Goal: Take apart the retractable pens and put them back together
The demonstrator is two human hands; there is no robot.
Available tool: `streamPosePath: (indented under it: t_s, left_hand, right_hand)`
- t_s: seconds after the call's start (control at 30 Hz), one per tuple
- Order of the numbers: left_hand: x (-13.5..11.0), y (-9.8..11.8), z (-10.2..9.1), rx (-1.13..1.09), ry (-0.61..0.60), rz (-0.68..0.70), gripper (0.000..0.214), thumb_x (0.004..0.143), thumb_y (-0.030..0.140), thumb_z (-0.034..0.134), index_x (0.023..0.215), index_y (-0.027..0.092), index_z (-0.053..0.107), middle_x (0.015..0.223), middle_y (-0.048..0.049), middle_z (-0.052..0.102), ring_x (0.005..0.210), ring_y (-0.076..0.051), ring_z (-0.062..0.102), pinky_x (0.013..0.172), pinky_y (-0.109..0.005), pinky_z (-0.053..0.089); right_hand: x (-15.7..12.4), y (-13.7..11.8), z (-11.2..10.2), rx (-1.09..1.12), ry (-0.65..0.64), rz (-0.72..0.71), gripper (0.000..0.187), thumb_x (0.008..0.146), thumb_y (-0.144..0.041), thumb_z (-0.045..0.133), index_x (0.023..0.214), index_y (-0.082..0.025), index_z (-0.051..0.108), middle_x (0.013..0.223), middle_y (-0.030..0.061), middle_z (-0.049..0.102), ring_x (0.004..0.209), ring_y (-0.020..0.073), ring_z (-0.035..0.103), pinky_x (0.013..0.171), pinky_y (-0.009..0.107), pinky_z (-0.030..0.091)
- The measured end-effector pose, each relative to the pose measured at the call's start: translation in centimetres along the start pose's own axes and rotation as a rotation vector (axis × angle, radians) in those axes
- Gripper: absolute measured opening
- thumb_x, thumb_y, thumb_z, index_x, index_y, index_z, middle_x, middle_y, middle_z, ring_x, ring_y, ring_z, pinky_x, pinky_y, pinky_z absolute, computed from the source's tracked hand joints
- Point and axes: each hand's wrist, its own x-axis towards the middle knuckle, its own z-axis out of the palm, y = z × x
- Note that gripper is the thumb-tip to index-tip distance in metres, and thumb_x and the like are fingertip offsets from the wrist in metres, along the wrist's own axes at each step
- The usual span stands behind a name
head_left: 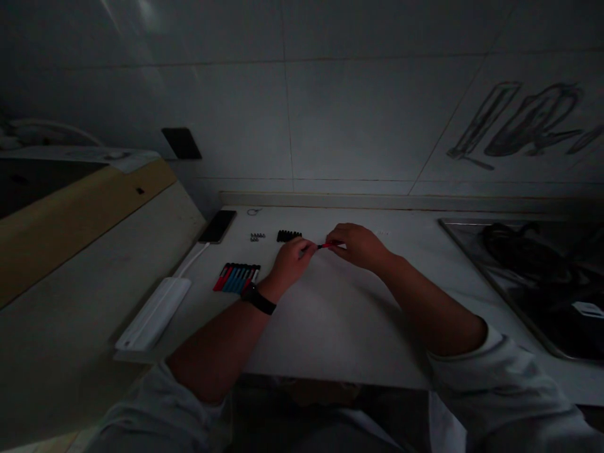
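Between my two hands, over the white counter, is a thin red and black pen-like piece [326,245]. My right hand [352,244] pinches its red end. The fingers of my left hand [295,257] close on its dark end. Just behind my left hand stands a row of small black pieces [289,236]. Several small silvery parts [257,236] lie further left. A row of red, blue and white pen-like pieces with black ends [236,277] lies beside my left wrist, which wears a black watch [258,298].
On the left, a phone [218,226] and a white power strip [153,313] lie on the counter [321,321] beside a slanted panel. A small ring [253,212] lies near the back wall. To the right is a metal-edged sink or hob [491,277] with dark items.
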Motion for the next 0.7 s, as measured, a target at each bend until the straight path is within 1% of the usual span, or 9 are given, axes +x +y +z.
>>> streamPosePath:
  t_s: [0.07,0.13,0.23,0.33,0.43,0.5,0.57,0.63,0.7]
  left_hand:
    - [0.0,-0.1,0.0,0.005,-0.018,-0.009,0.025,0.103,0.028,0.056,0.087,0.019,0.072,0.086,-0.0036,0.069,0.085,-0.019,0.066,0.080,-0.033,0.052]
    - [-0.1,-0.1,0.1,0.003,-0.034,-0.009,0.024,0.103,0.027,0.056,0.087,0.019,0.072,0.087,-0.0035,0.069,0.085,-0.019,0.066,0.082,-0.033,0.053]
    - [-0.1,-0.1,0.1,-0.019,-0.049,0.017,0.014,0.100,0.024,0.061,0.094,0.020,0.073,0.095,-0.0040,0.071,0.092,-0.020,0.067,0.088,-0.035,0.054]
    - [-0.1,0.2,0.1,-0.063,-0.064,0.079,0.006,0.095,0.023,0.069,0.099,0.021,0.073,0.100,-0.0046,0.071,0.098,-0.020,0.067,0.092,-0.037,0.054]
    - [-0.3,0.3,0.2,-0.099,-0.055,0.118,0.019,0.091,0.024,0.076,0.109,0.021,0.071,0.105,-0.0060,0.069,0.098,-0.020,0.066,0.090,-0.036,0.055]
    - [-0.3,0.2,0.2,-0.102,-0.040,0.111,0.029,0.090,0.026,0.078,0.117,0.021,0.069,0.108,-0.0068,0.068,0.098,-0.020,0.066,0.089,-0.035,0.055]
    - [-0.4,0.1,0.2,-0.080,-0.032,0.093,0.027,0.093,0.029,0.075,0.117,0.021,0.067,0.110,-0.0072,0.068,0.100,-0.020,0.066,0.091,-0.036,0.054]
    - [-0.4,-0.2,0.2,-0.032,-0.061,0.082,0.014,0.100,0.031,0.065,0.108,0.020,0.069,0.106,-0.0068,0.068,0.100,-0.021,0.065,0.092,-0.037,0.053]
    - [-0.3,-0.4,0.2,0.019,-0.128,0.084,0.022,0.105,0.030,0.053,0.095,0.019,0.069,0.098,-0.0061,0.067,0.096,-0.021,0.065,0.092,-0.039,0.053]
  right_hand:
    - [-0.2,-0.2,0.1,-0.002,0.012,-0.001,0.016,0.098,-0.025,0.062,0.104,-0.019,0.075,0.102,0.0087,0.072,0.095,0.0219,0.063,0.085,0.031,0.042]
    - [-0.6,-0.3,0.3,-0.017,0.012,0.000,0.018,0.100,-0.027,0.060,0.106,-0.019,0.075,0.103,0.0096,0.072,0.096,0.0225,0.063,0.085,0.032,0.041]
    - [-1.4,-0.5,0.7,-0.038,0.002,0.014,0.024,0.103,-0.032,0.056,0.108,-0.018,0.075,0.103,0.0107,0.072,0.096,0.0231,0.062,0.086,0.034,0.041]
    - [-2.4,-0.5,1.1,-0.035,-0.003,0.028,0.030,0.105,-0.036,0.052,0.108,-0.018,0.076,0.102,0.0108,0.073,0.096,0.0234,0.063,0.087,0.034,0.041]
    - [-3.3,-0.2,1.9,-0.005,0.032,0.056,0.029,0.105,-0.037,0.053,0.108,-0.019,0.076,0.102,0.0102,0.074,0.097,0.0232,0.065,0.087,0.034,0.042]
    - [-3.7,0.0,2.5,0.020,0.067,0.077,0.027,0.104,-0.036,0.055,0.109,-0.019,0.076,0.103,0.0099,0.075,0.096,0.0226,0.065,0.087,0.033,0.042]
    - [-3.9,0.1,3.1,0.039,0.097,0.081,0.026,0.103,-0.035,0.056,0.110,-0.019,0.076,0.103,0.0099,0.075,0.095,0.0222,0.066,0.087,0.033,0.043]
    - [-4.0,0.3,3.6,0.048,0.128,0.075,0.026,0.102,-0.033,0.056,0.111,-0.019,0.076,0.103,0.0102,0.075,0.095,0.0226,0.066,0.089,0.034,0.043]
    - [-4.0,0.4,4.1,0.049,0.145,0.066,0.025,0.101,-0.032,0.057,0.111,-0.019,0.076,0.104,0.0105,0.075,0.097,0.0236,0.067,0.091,0.036,0.043]
